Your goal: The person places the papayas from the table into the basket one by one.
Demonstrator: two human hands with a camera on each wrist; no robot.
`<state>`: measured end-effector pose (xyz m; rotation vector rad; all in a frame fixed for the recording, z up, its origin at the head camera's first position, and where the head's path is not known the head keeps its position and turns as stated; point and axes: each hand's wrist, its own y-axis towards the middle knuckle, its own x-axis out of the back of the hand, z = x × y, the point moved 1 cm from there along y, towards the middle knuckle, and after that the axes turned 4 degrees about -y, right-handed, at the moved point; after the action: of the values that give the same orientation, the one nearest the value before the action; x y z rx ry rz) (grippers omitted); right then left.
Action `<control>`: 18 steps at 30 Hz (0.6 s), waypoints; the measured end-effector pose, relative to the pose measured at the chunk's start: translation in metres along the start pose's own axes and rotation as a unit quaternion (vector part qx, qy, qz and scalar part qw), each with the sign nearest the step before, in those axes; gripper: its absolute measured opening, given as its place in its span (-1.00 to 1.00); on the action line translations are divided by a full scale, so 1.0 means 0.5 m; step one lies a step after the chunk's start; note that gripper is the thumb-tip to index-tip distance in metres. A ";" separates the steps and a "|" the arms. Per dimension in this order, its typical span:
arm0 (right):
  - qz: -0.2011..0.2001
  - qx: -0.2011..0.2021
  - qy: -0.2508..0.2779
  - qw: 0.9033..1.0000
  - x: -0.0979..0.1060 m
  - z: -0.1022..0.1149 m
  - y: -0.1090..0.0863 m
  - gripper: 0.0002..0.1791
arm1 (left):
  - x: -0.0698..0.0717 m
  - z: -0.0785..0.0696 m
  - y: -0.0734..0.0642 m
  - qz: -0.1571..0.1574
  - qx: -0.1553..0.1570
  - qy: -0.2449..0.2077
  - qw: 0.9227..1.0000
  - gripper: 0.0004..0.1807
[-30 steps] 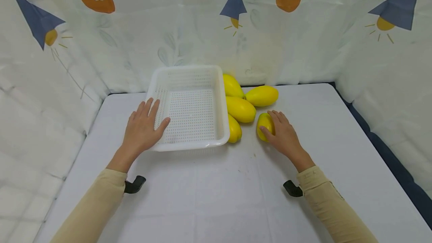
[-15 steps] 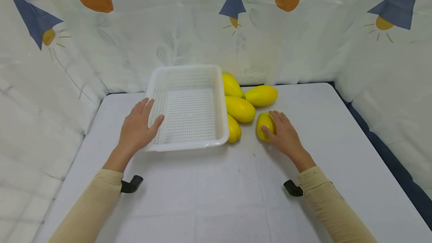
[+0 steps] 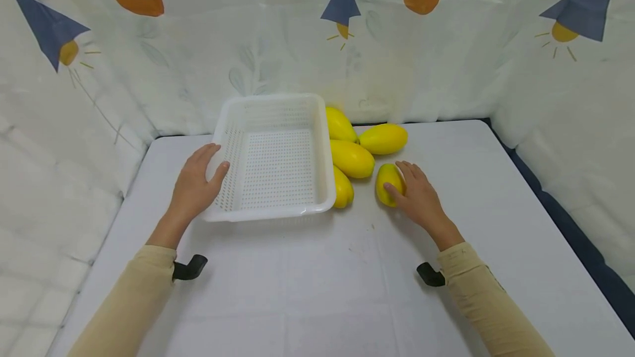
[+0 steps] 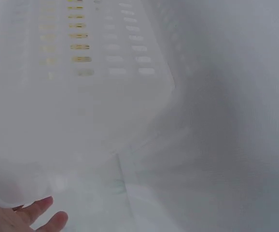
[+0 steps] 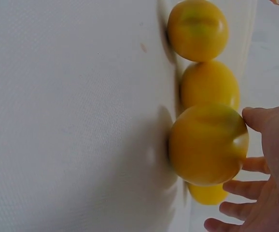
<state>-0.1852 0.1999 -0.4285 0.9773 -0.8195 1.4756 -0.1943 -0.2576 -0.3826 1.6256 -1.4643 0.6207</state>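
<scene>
A white perforated plastic basket stands at the back of the table with nothing in it. My left hand grips its left rim, thumb on the inner side; in the left wrist view two fingertips show past the rim's outer edge. A yellow mango with a greenish end lies on the table right of the basket. My right hand holds this mango from the right, thumb on the near side and fingers on the far side. In the right wrist view its thumb and index finger touch the mango's edge.
Several more mangoes lie close together against the basket's right side. The white tablecloth covers the table. A printed curtain hangs right behind the table's back edge and along both sides.
My left hand has slid left, from over the basket's left side to its rim, and its fingers have drawn closer together. The right hand and mangoes have hardly moved.
</scene>
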 end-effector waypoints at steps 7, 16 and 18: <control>-0.008 0.002 0.007 1.000 -0.001 0.000 -0.001 -0.19 | 0.004 0.007 0.001 0.000 0.013 -0.007 1.000 -0.41; 0.000 -0.006 0.019 1.000 -0.009 0.001 -0.001 -0.19 | 0.007 0.019 -0.001 0.002 0.036 -0.037 0.999 -0.40; 0.003 -0.010 0.021 1.000 -0.012 0.002 0.000 -0.18 | 0.007 0.023 -0.002 0.004 0.043 -0.044 0.998 -0.40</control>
<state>-0.1849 0.1964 -0.4334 0.9272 -0.8060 1.4865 -0.1948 -0.2695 -0.3860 1.7334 -1.5271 0.6324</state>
